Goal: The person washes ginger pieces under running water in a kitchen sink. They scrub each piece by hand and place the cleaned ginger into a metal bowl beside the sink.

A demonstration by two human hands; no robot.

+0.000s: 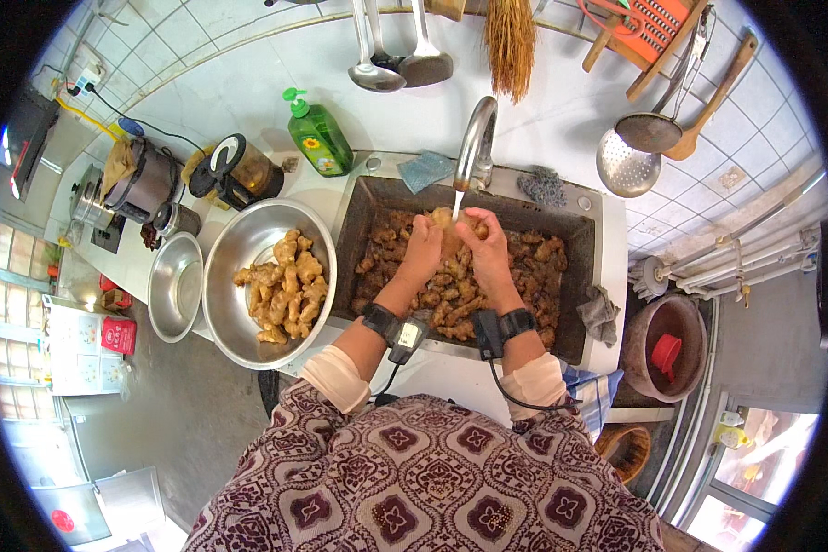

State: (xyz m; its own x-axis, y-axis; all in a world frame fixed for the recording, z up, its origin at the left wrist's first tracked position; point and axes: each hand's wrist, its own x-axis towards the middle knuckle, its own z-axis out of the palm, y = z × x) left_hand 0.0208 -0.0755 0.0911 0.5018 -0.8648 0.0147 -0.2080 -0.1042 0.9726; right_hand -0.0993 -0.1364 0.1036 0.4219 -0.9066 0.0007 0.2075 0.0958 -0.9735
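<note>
Under the running chrome faucet [475, 141], my left hand [424, 241] and my right hand [484, 241] hold a piece of ginger root [448, 219] between them. The water stream falls onto it. Many brown ginger roots [455, 300] fill the dark rectangular sink [583, 290] below and around my hands. To the left of the sink, a large stainless steel bowl [221, 303] holds a pile of paler ginger roots [290, 286]. My fingers partly hide the held piece.
A smaller metal bowl [172, 290], a glass kettle [245, 172] and a green pump bottle [321, 141] stand at the left. A blue cloth [426, 171] and a scouring pad [541, 188] lie behind the sink, a grey rag [599, 314] at its right. Ladles [376, 76] hang above.
</note>
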